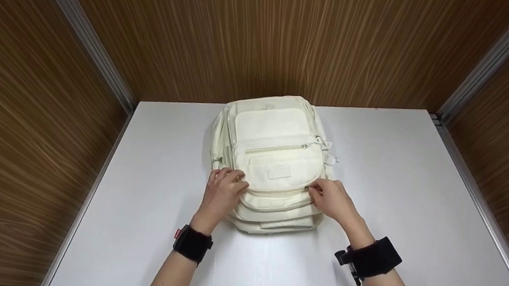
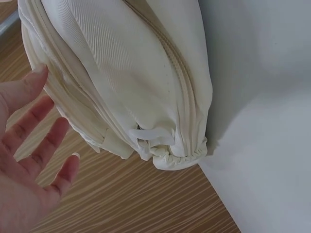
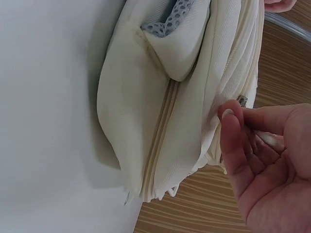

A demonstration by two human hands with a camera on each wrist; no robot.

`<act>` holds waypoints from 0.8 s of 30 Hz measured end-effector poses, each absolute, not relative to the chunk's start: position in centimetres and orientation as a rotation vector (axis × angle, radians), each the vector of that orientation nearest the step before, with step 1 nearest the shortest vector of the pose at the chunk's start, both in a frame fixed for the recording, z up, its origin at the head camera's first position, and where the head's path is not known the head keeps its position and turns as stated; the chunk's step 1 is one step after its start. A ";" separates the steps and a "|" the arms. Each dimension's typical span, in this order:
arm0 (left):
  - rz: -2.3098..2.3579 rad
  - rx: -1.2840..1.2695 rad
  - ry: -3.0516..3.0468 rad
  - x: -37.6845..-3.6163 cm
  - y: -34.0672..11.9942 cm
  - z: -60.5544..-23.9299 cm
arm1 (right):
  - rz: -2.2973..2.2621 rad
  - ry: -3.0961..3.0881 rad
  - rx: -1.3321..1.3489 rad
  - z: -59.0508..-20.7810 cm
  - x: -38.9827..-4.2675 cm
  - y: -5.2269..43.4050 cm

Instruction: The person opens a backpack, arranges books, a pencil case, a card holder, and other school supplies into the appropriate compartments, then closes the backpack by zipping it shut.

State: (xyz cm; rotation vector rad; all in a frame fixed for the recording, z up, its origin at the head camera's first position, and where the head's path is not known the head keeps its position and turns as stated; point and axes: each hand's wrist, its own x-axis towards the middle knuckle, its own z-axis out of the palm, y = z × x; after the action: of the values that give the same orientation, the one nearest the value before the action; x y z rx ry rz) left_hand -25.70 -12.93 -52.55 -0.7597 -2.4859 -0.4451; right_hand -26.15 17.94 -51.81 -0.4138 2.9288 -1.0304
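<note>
A cream backpack lies on the white table with its front pockets facing up. At the right side of the front pocket, my right hand pinches a zipper pull between thumb and fingers. The right wrist view shows the metal zipper slider just beside the fingertips of my right hand. My left hand rests at the pocket's left edge. Seen from the left wrist, the fingers of my left hand are loosely bent and spread, with the thumb against the bag's edge.
The white table extends around the bag. Wood-grain panels stand behind it and on both sides. White tags hang at the bag's right side. A side pocket with grey mesh lining shows in the right wrist view.
</note>
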 end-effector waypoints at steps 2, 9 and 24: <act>-0.469 -0.775 -2.505 -25.5 -13.0 -52.5 | -1.054 2.898 -0.401 -52.0 -26.2 17.9; -0.560 -0.822 -2.458 -25.3 -11.6 -52.0 | -1.164 2.867 -0.416 -51.7 -26.2 17.2; -0.317 -0.910 -2.504 -26.0 -5.1 -52.2 | -1.267 2.776 -0.536 -51.1 -25.6 14.6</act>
State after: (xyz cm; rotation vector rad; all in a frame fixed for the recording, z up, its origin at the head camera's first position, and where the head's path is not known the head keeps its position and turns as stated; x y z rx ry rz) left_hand -26.04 -5.09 -52.23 -0.9104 -2.5044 -0.3172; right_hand -25.65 14.63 -51.07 -0.5362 2.7757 -1.2665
